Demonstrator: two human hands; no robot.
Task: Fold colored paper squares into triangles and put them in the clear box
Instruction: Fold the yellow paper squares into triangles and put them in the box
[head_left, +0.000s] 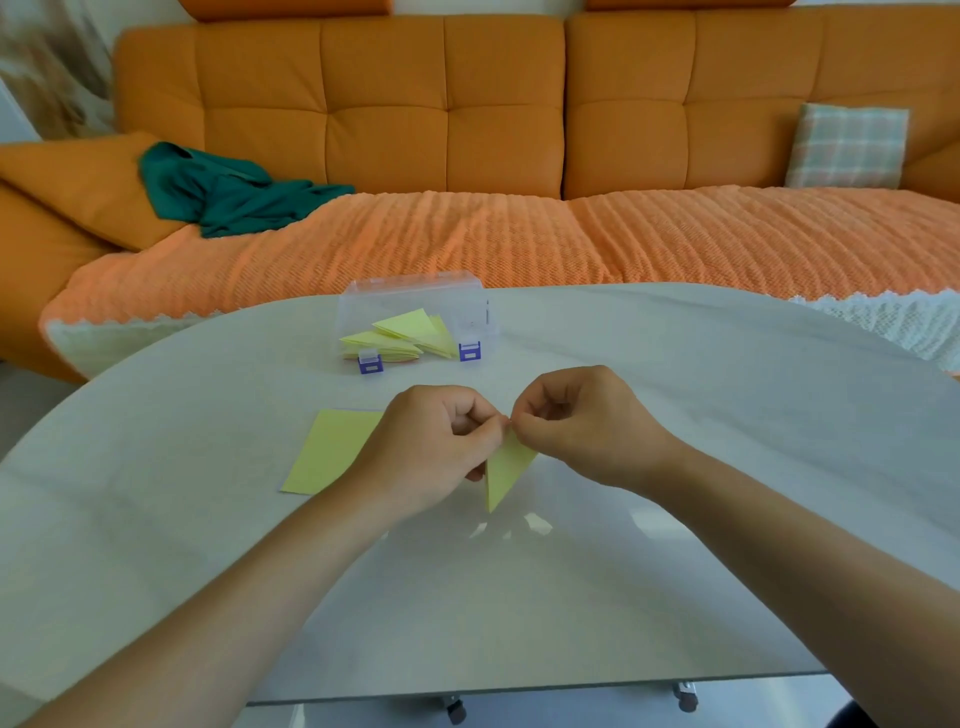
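On the pale surface (675, 415), left hand (431, 441) and right hand (582, 421) together, pinching the top of the triangle (506, 467), tip hanging down, box (415, 291) ahead, nearer the left.

Smooth, glossy worktop (675, 415), pale and faintly mirroring. Thin matt yellow paper in the folded triangle (506, 470) and the flat sheet (332, 452). Clear glossy plastic for the box (415, 293), opaque purple plastic on its latches (370, 364). Smooth matt orange upholstery on the sofa back (384, 104); coarse ribbed knit in the seat throw (467, 239). Soft crumpled green cloth (228, 192); woven checked cushion (847, 145). Shiny metal on the casters (687, 696)
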